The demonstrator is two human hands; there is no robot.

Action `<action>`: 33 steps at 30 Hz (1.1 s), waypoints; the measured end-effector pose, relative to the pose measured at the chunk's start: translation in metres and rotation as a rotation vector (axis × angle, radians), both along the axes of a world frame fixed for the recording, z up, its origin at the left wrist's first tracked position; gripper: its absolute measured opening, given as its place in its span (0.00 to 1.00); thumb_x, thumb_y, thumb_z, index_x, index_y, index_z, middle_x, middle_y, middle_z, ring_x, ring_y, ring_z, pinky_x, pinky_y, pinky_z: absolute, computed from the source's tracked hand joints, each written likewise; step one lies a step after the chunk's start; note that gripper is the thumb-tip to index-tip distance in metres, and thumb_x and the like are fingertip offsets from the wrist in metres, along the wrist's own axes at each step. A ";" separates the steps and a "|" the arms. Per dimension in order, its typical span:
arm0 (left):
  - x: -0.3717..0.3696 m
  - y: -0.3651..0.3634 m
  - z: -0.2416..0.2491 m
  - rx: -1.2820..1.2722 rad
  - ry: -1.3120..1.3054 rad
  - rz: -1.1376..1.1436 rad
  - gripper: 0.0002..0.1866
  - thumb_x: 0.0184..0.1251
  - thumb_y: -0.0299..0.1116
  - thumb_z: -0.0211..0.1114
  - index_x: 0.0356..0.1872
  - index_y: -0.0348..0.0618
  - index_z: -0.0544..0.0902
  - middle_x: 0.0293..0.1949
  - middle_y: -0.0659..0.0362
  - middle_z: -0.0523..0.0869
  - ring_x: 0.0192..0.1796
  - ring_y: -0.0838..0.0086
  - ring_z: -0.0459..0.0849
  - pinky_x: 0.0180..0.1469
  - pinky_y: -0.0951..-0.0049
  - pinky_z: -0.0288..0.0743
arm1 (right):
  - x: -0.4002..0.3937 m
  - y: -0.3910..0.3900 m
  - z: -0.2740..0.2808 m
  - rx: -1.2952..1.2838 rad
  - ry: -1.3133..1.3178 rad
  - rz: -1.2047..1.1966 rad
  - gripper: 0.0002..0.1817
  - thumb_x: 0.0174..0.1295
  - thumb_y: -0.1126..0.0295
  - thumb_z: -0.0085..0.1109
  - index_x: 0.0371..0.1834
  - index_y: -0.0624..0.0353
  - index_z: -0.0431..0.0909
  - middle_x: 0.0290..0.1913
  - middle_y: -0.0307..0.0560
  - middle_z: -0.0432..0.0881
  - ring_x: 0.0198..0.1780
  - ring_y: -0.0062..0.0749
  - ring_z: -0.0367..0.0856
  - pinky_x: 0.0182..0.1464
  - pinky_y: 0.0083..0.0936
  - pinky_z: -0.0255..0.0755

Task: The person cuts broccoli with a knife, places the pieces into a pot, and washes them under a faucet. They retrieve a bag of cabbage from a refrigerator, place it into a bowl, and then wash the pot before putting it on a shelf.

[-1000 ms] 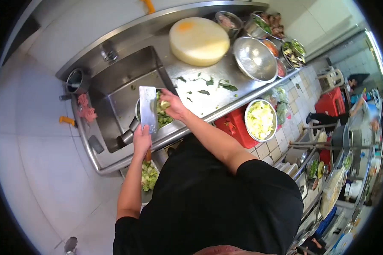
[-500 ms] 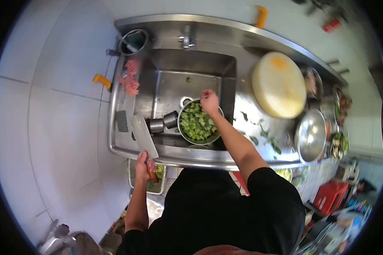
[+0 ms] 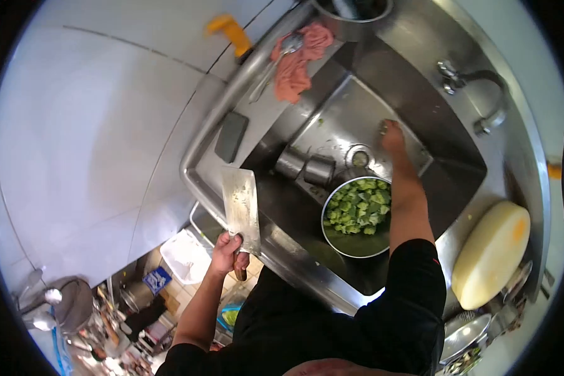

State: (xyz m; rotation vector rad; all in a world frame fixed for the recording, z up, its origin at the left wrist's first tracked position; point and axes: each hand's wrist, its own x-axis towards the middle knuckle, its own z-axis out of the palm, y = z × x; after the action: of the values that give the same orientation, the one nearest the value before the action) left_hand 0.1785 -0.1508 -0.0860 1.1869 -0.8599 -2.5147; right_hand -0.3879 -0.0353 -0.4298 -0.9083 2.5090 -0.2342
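My left hand (image 3: pixel 227 252) is wrapped round the handle of a cleaver (image 3: pixel 241 203), whose broad blade points up over the sink's front rim. My right hand (image 3: pixel 392 135) is down in the steel sink (image 3: pixel 357 106), past the drain (image 3: pixel 359 156), with its fingers drawn together. Whatever lies in those fingers is too small to make out. Beneath my right forearm stands a round metal pot (image 3: pixel 324 229) of chopped green vegetable pieces (image 3: pixel 359 205); the arm covers its right side. Two dark metal cylinders (image 3: pixel 320 169) lie left of the pot.
A pink cloth (image 3: pixel 292 78) with a metal spoon (image 3: pixel 291 44) and a grey block (image 3: pixel 231 137) rest on the left ledge. The faucet (image 3: pixel 451 76) is at the back. To the right stands a thick round cutting board (image 3: pixel 492 255), with a metal bowl (image 3: pixel 467 338) nearby.
My right hand has moved from above the pot's rim to farther inside the sink, beyond the drain. The view has turned and come closer. The cleaver stays in my left hand.
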 end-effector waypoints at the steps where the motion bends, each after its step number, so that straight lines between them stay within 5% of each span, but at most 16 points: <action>1: -0.006 -0.001 0.007 0.013 -0.026 0.004 0.13 0.80 0.41 0.56 0.36 0.45 0.77 0.14 0.57 0.73 0.11 0.71 0.71 0.15 0.70 0.69 | 0.005 -0.010 -0.005 0.003 -0.019 0.023 0.32 0.60 0.64 0.62 0.70 0.46 0.69 0.74 0.54 0.67 0.70 0.54 0.71 0.66 0.49 0.72; 4: -0.002 0.001 0.006 0.010 -0.088 0.003 0.12 0.80 0.40 0.55 0.36 0.44 0.78 0.14 0.57 0.72 0.11 0.72 0.70 0.15 0.70 0.69 | 0.011 -0.013 0.016 0.173 -0.015 -0.027 0.23 0.60 0.65 0.61 0.60 0.51 0.77 0.64 0.55 0.77 0.61 0.55 0.78 0.60 0.49 0.75; 8: -0.001 -0.001 0.002 0.009 -0.155 -0.041 0.10 0.79 0.39 0.57 0.41 0.44 0.80 0.14 0.59 0.73 0.11 0.76 0.69 0.14 0.74 0.66 | 0.044 -0.048 0.119 -0.342 0.234 -0.229 0.13 0.64 0.66 0.55 0.48 0.59 0.79 0.42 0.60 0.85 0.46 0.59 0.83 0.49 0.48 0.76; 12: -0.012 -0.007 0.014 0.020 -0.190 -0.110 0.13 0.79 0.43 0.57 0.40 0.45 0.79 0.14 0.62 0.72 0.12 0.77 0.69 0.14 0.73 0.66 | 0.113 -0.019 0.215 -0.778 0.199 -0.119 0.06 0.63 0.70 0.55 0.39 0.60 0.78 0.33 0.59 0.82 0.38 0.59 0.83 0.40 0.45 0.75; 14: -0.014 -0.008 0.015 0.014 -0.195 -0.125 0.11 0.78 0.43 0.60 0.42 0.46 0.79 0.15 0.61 0.74 0.11 0.77 0.69 0.14 0.73 0.66 | 0.169 0.008 0.246 -0.809 0.117 -0.154 0.05 0.62 0.71 0.55 0.35 0.61 0.79 0.32 0.57 0.82 0.36 0.57 0.83 0.39 0.43 0.76; 15: -0.015 -0.006 0.012 -0.018 -0.228 -0.096 0.11 0.77 0.43 0.61 0.41 0.47 0.78 0.15 0.61 0.73 0.11 0.77 0.69 0.14 0.73 0.66 | 0.193 0.029 0.201 -0.888 -0.211 -0.361 0.07 0.60 0.69 0.57 0.35 0.60 0.81 0.35 0.56 0.84 0.39 0.56 0.84 0.42 0.41 0.78; 16: -0.015 -0.004 0.009 -0.045 -0.252 -0.099 0.12 0.77 0.44 0.61 0.40 0.48 0.78 0.15 0.61 0.73 0.11 0.76 0.69 0.13 0.73 0.65 | 0.226 0.039 0.261 -0.488 -0.042 -0.223 0.13 0.59 0.66 0.59 0.44 0.58 0.82 0.45 0.58 0.84 0.48 0.52 0.84 0.50 0.37 0.78; 17: -0.014 -0.002 0.007 -0.001 -0.300 -0.067 0.11 0.77 0.44 0.61 0.40 0.49 0.77 0.15 0.62 0.72 0.12 0.77 0.68 0.13 0.73 0.64 | 0.245 0.052 0.248 -0.313 0.068 -0.117 0.19 0.54 0.61 0.66 0.48 0.56 0.82 0.53 0.56 0.83 0.58 0.51 0.79 0.59 0.45 0.73; 19: -0.014 -0.004 0.001 0.021 -0.341 -0.093 0.11 0.76 0.45 0.62 0.41 0.51 0.75 0.15 0.62 0.70 0.12 0.76 0.67 0.12 0.74 0.63 | 0.291 0.073 0.291 -0.186 0.241 -0.091 0.27 0.62 0.53 0.63 0.64 0.49 0.77 0.65 0.55 0.75 0.70 0.54 0.67 0.73 0.53 0.57; 22: -0.005 -0.008 -0.018 -0.020 -0.157 -0.228 0.14 0.75 0.48 0.62 0.47 0.54 0.71 0.15 0.62 0.68 0.12 0.75 0.66 0.12 0.73 0.61 | 0.312 0.121 0.353 -0.483 0.369 -0.094 0.21 0.64 0.57 0.61 0.59 0.51 0.79 0.55 0.52 0.80 0.60 0.50 0.75 0.62 0.50 0.67; 26: -0.026 0.003 0.028 -0.082 -0.248 -0.467 0.15 0.75 0.51 0.60 0.49 0.57 0.68 0.14 0.62 0.66 0.13 0.73 0.66 0.13 0.69 0.61 | 0.351 0.210 0.429 -0.589 0.428 -0.459 0.08 0.66 0.64 0.58 0.39 0.56 0.82 0.41 0.49 0.82 0.49 0.47 0.79 0.53 0.42 0.71; 33: -0.081 0.083 0.062 -0.145 -0.197 -0.972 0.14 0.77 0.55 0.56 0.47 0.61 0.66 0.14 0.62 0.66 0.10 0.73 0.64 0.13 0.70 0.63 | 0.490 0.379 0.454 -0.655 0.511 -1.214 0.10 0.66 0.65 0.56 0.37 0.60 0.82 0.37 0.53 0.84 0.42 0.53 0.82 0.47 0.43 0.76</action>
State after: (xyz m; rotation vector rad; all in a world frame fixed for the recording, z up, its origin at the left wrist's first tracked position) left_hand 0.0976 -0.0676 -0.0241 1.1450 -2.0282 -2.9359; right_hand 0.1023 0.3433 0.0237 0.6151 3.1789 -1.3813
